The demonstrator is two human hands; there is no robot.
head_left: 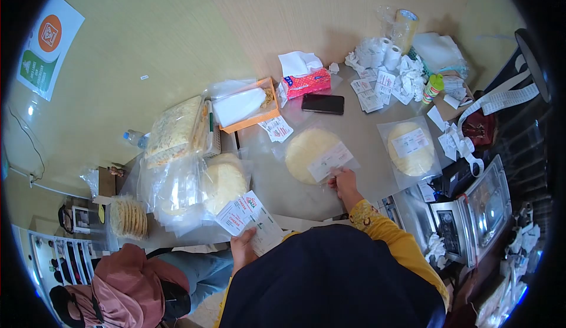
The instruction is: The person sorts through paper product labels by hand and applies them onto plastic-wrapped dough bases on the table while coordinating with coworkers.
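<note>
So the round flatbread (303, 154) is pale, flat and sealed in clear plastic — sits mid-frame, with a white printed label (331, 162) on its lower right. Right hand (344, 182) pinches the bag's edge there, I think, view's small. Left hand (244, 242) — lower middle — grips printed cards (250, 219).
</note>
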